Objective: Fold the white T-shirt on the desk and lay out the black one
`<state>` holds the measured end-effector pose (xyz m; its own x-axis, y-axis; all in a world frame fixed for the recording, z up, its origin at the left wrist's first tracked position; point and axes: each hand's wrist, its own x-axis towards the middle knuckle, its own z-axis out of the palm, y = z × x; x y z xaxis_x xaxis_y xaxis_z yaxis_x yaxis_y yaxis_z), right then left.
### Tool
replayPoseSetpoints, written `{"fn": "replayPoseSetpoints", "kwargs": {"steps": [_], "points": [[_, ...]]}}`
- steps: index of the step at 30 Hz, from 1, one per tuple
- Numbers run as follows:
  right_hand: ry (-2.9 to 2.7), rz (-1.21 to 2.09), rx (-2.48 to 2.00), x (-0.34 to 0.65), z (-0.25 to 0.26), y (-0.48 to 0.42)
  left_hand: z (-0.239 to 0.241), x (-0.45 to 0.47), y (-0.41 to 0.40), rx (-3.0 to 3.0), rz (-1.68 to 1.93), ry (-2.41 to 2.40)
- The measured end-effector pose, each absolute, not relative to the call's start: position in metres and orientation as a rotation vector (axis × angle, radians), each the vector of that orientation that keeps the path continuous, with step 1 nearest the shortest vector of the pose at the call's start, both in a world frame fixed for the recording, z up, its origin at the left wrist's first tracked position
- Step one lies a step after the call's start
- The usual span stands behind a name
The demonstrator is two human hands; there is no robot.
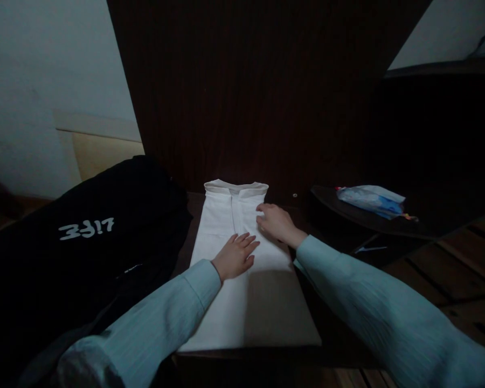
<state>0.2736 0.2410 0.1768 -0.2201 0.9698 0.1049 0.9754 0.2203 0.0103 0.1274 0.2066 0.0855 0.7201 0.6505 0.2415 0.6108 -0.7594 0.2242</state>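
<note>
A folded white garment (218, 226) lies lengthwise on a dark wooden surface (307, 215), its collar end toward the dark back panel. My left hand (236, 255) rests flat on its middle, fingers spread and open. My right hand (275, 222) lies on the cloth a little farther up and to the right, fingers bent with the tips pressing the fabric near its centre seam. Both arms wear pale blue sleeves.
A black garment (84, 242) with white lettering is heaped at the left, touching the white one. At the right a dark round tray (359, 215) holds a blue and white plastic packet (372, 200). Wooden slats (461, 269) run along the right. A dark wooden panel (258, 91) stands behind.
</note>
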Motion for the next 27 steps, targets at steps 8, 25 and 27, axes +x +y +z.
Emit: {"fn": "replayPoseSetpoints", "kwargs": {"steps": [8, 25, 27], "points": [[-2.303, -0.57, -1.857, 0.274, 0.183, 0.343, 0.084, 0.125, 0.21, 2.684, 0.494, 0.982], [-2.267, -0.43, -1.62, 0.276, 0.201, 0.285, 0.08, 0.125, 0.214, 2.69, 0.449, 0.972], [-2.259, -0.412, -1.533, 0.285, 0.204, 0.246, 0.08, 0.125, 0.214, 2.698, 0.456, 0.983]]}}
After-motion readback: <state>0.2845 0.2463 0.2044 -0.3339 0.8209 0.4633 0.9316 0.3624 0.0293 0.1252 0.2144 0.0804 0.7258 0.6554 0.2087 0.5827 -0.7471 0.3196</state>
